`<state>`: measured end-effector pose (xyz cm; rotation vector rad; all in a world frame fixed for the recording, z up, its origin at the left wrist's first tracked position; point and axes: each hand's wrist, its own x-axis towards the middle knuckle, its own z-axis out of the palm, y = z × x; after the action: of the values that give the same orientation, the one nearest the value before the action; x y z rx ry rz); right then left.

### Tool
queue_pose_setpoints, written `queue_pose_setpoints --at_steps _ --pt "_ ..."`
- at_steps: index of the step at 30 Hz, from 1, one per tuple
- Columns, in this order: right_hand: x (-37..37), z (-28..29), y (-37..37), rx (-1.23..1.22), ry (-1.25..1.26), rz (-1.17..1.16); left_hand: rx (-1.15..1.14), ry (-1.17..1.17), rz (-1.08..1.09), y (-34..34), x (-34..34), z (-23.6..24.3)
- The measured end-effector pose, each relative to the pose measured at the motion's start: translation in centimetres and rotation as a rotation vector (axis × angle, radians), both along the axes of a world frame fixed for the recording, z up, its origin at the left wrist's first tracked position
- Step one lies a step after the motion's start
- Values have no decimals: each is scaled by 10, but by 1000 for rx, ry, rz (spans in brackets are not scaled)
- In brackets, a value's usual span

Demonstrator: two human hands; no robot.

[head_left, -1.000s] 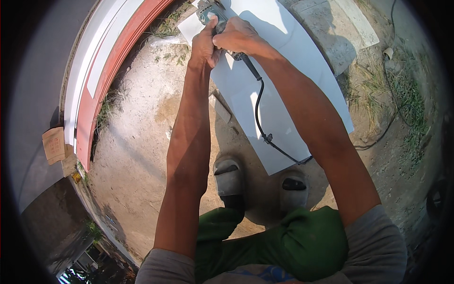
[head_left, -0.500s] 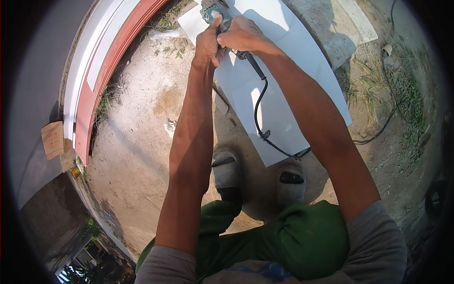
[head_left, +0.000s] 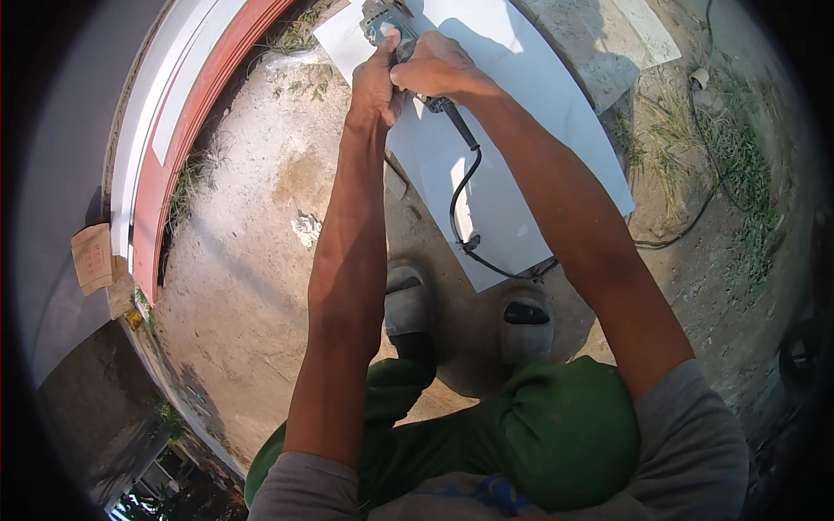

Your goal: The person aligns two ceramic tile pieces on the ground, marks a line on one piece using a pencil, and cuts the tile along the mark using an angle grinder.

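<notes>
Both my hands are closed round a teal and grey angle grinder (head_left: 376,26) at the top of the view. My left hand (head_left: 374,85) grips its left side, thumb up along the body. Pressed close on the right, my right hand (head_left: 436,68) wraps the body from above. The tool's head points away from me over a large white sheet (head_left: 556,130) on the ground; its disc is mostly out of sight. A black power cord (head_left: 455,208) runs from the grinder's rear, back over the sheet, then off to the right under my right arm.
Long red and white panels (head_left: 165,174) curve along the left, with a piece of cardboard (head_left: 93,259) by their near end. A grey slab (head_left: 599,52) lies beyond the sheet. Grass (head_left: 751,174) and more cord are on the right. My feet in grey sandals (head_left: 526,326) stand at the sheet's near end.
The whole scene has shifted slightly up and left in view. Both hands keep their hold on the grinder, with hardly any change against the sheet.
</notes>
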<state>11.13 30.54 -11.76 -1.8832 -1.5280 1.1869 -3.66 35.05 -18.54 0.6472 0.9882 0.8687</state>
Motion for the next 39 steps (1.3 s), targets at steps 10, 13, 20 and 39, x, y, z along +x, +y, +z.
queue_pose_setpoints --at_steps 10,13,20,39 --pt "-5 2 5 28 42 -9 15 11 -19 16 -6 2" --pt "-6 5 4 27 52 -40 7 77 -16 14 -8 2" --pt "4 -9 -9 -1 42 -27 6 21 101 -15 14 12" --pt "6 12 -43 -33 5 1 2 7 100 -49 12 15"
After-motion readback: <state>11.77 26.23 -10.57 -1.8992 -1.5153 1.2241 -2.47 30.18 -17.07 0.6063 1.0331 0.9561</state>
